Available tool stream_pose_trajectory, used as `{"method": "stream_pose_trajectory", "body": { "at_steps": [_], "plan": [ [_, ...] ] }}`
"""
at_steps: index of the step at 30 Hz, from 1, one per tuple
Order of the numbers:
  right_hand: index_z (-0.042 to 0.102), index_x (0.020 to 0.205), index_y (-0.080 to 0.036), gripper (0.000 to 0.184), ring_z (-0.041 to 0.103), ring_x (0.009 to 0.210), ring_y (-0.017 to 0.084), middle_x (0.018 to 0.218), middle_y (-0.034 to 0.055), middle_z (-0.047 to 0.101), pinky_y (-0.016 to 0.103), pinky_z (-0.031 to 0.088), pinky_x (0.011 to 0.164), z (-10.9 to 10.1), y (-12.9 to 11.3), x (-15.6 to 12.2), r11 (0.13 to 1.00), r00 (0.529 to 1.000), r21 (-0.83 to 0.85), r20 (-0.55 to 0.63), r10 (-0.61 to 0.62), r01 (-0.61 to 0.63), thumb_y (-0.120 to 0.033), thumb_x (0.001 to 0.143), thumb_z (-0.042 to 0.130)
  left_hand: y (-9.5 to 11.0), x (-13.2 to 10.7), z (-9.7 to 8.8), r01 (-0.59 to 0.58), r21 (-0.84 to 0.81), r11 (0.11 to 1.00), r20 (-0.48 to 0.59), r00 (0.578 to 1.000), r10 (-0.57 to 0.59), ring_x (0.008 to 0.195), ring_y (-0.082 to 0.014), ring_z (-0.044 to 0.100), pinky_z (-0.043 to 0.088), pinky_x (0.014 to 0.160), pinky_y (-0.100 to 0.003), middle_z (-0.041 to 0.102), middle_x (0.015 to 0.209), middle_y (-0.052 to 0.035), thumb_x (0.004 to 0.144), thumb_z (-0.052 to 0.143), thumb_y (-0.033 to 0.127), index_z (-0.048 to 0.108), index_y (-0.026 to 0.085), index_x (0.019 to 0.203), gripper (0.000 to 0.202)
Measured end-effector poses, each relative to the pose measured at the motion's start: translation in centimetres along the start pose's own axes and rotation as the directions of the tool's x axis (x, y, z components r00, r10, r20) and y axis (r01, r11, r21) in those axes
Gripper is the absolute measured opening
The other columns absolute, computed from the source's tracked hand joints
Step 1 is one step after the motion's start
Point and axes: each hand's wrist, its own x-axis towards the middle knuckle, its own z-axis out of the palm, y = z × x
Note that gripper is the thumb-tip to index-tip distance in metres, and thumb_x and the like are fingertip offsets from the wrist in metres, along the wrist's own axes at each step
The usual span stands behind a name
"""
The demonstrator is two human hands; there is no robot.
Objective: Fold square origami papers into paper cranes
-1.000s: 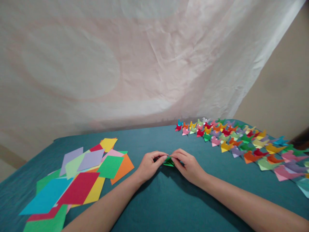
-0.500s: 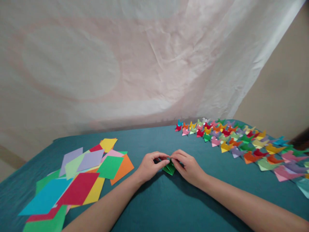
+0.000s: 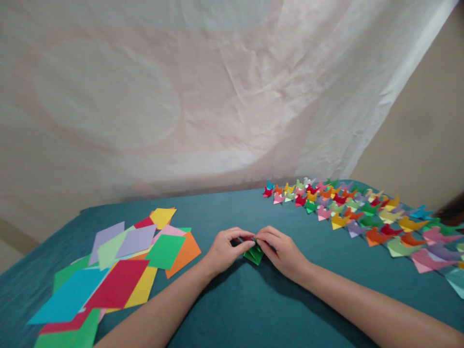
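A small, partly folded green paper piece (image 3: 253,253) rests on the teal tablecloth (image 3: 239,304) in the middle of the table. My left hand (image 3: 226,247) pinches its left side with curled fingers. My right hand (image 3: 283,251) pinches its right side, fingertips meeting the left hand's above the paper. Both forearms reach in from the bottom edge.
Loose coloured paper squares (image 3: 119,268) lie spread at the left of the table. Rows of several folded paper birds (image 3: 362,212) in many colours fill the right side. A creased white sheet (image 3: 181,96) hangs behind the table.
The green piece has turned from lying flat between my fingertips to pointing down toward me. Both hands stay in nearly the same place.
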Motion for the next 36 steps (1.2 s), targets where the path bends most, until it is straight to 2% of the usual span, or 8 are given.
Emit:
{"method": "stream_pose_trajectory", "body": {
  "at_steps": [17,25,36],
  "plan": [
    [0.060,0.092,-0.020,0.015,0.057,0.081,0.014,0.087,0.0048,0.057,0.025,0.047,0.074,0.03,-0.25,-0.09,1.000,1.000,-0.005,-0.011,-0.007,0.007,-0.016,0.090,0.045,0.15,-0.09,-0.01,0.047,-0.107,0.993,0.043,0.998,-0.043,0.088,-0.0177,0.063,0.046,0.080,-0.025,0.070,0.096,-0.0038,0.080,0.062,0.025,0.070,0.018,0.099,0.022],
    [0.058,0.090,-0.019,0.011,0.056,0.079,0.014,0.086,0.0041,0.056,0.026,0.047,0.072,0.12,-0.49,0.04,1.000,0.999,0.021,-0.051,-0.001,0.002,-0.015,0.088,0.047,0.17,-0.06,0.01,0.017,-0.119,0.993,0.044,0.999,-0.011,0.089,-0.0176,0.064,0.046,0.082,-0.025,0.070,0.097,-0.0039,0.080,0.062,0.025,0.070,0.018,0.099,0.021],
    [0.055,0.090,-0.021,0.013,0.056,0.077,0.015,0.086,0.0041,0.055,0.026,0.047,0.069,0.03,-0.37,0.01,1.000,0.999,0.013,-0.042,-0.023,0.024,-0.013,0.086,0.046,0.50,-0.11,0.04,-0.025,-0.094,0.995,0.043,0.999,0.029,0.091,-0.0182,0.063,0.047,0.086,-0.028,0.070,0.098,-0.0053,0.082,0.059,0.025,0.071,0.018,0.097,0.020]
  ]
}}
